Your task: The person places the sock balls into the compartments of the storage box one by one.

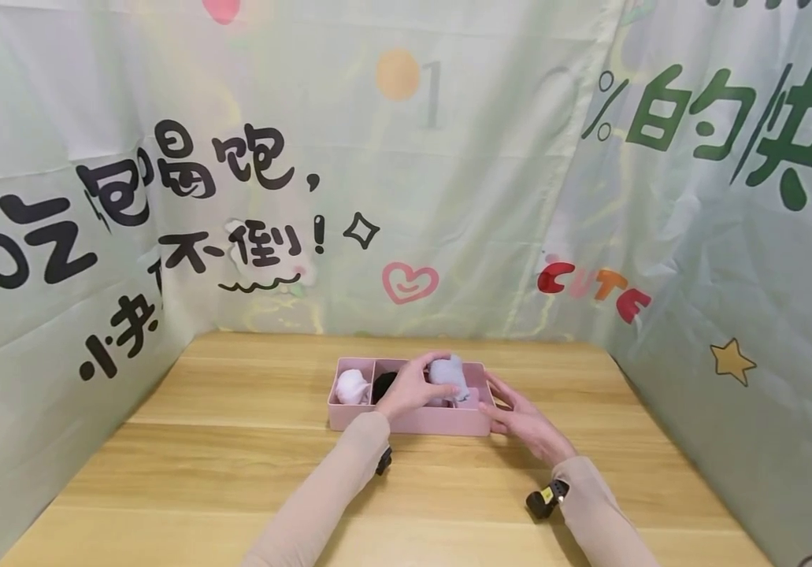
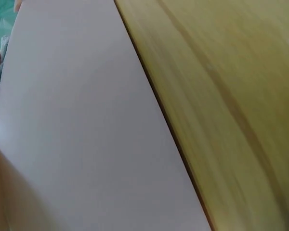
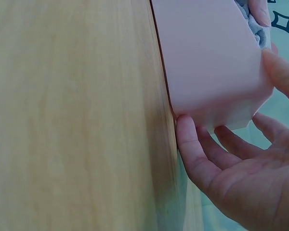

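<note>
A long pink divided box stands on the table. My left hand reaches over its middle and grips a rolled grey-blue cloth at the right part of the box. At the box's right end, my right hand holds the end wall, its thumb near the front rim. The right wrist view shows those fingers curved against the end of the box. A white cloth bundle sits in the leftmost compartment. Beside it lies a black bundle, partly hidden by my left hand.
The box rests on a wooden table. Printed fabric curtains rise behind the table and along both sides. A dark wrist camera is strapped at the right sleeve.
</note>
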`<control>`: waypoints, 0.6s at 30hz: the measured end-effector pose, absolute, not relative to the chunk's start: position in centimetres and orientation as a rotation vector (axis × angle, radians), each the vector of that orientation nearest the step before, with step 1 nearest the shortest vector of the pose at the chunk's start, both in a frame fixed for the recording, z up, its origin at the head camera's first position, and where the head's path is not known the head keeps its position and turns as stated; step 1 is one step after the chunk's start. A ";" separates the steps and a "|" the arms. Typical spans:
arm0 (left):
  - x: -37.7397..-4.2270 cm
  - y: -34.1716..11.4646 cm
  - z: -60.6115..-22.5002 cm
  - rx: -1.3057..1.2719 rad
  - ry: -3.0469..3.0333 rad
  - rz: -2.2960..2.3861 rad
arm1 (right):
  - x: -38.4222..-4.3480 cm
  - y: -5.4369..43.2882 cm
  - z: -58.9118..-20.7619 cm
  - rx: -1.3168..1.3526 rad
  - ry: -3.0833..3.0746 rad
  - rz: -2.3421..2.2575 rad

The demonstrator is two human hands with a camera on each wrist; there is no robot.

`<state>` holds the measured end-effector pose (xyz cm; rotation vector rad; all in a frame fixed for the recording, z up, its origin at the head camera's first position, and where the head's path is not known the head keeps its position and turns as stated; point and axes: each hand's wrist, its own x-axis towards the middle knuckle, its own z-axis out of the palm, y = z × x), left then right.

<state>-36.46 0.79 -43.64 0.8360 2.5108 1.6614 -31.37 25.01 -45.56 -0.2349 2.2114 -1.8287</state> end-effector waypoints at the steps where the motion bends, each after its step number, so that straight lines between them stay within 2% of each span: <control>1: -36.5 0.8 -43.7 0.829 2.517 1.655 | -31.3 25.0 -45.6 -0.226 2.214 -1.829; 18: -36.5 0.5 -43.7 0.784 2.408 1.749 | -31.4 24.9 -45.6 -0.203 2.207 -1.855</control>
